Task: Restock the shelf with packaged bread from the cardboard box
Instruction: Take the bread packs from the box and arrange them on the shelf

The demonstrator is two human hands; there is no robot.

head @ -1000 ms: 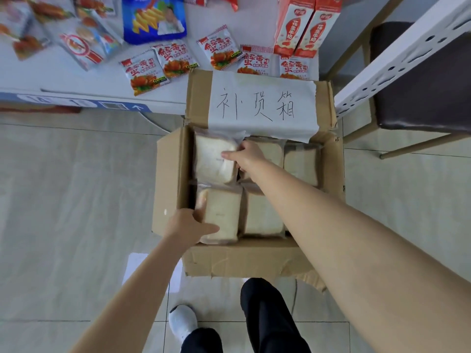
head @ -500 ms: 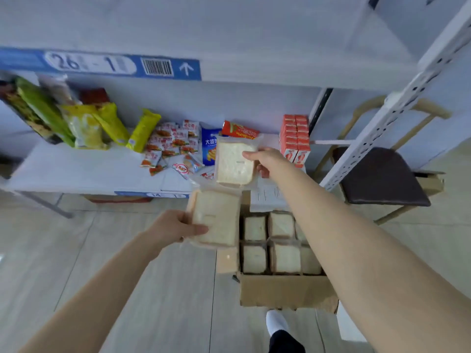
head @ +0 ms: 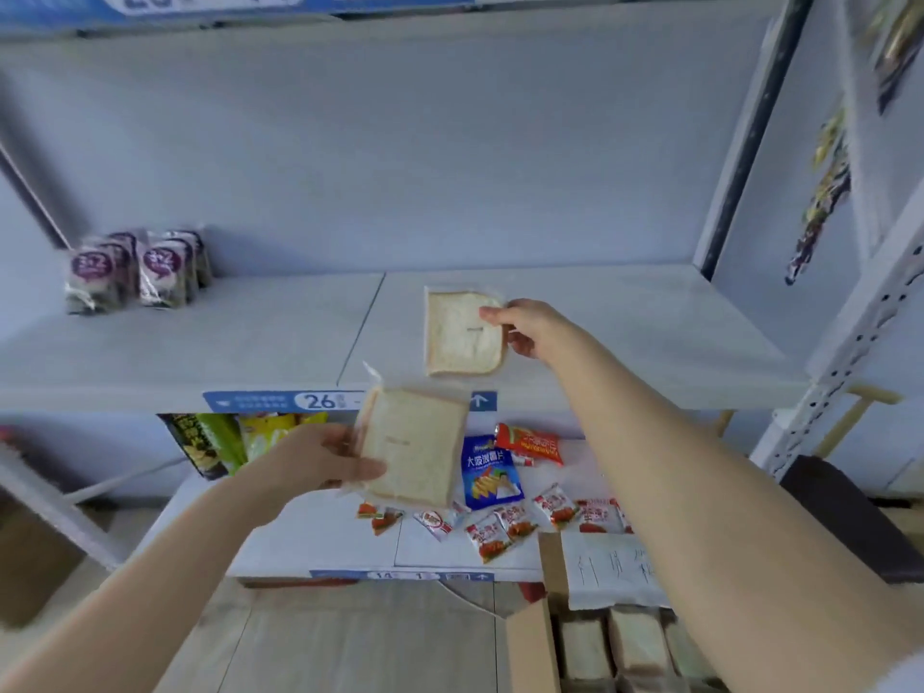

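My right hand [head: 527,325] pinches the right edge of a clear-wrapped bread packet [head: 462,332], which stands upright over the white middle shelf [head: 625,342]. Whether its lower edge touches the shelf I cannot tell. My left hand [head: 320,460] grips a second bread packet [head: 412,447] by its left side, held in the air in front of the shelf's front edge and its blue 26 label [head: 320,401]. The cardboard box [head: 535,647] sits on the floor at the bottom right with several more bread packets [head: 630,647] inside.
Purple-labelled packets [head: 135,270] stand at the shelf's back left. The lower shelf [head: 320,537] carries red sachets [head: 500,530], a blue snack bag [head: 490,472] and green and yellow bags [head: 240,437]. A perforated white upright [head: 850,352] rises at right, with a dark chair seat [head: 845,512] beyond.
Both hands rose from the box with a bread packet each. The right one has gone up and forward over the middle shelf; the left one has come up to the shelf's front edge.
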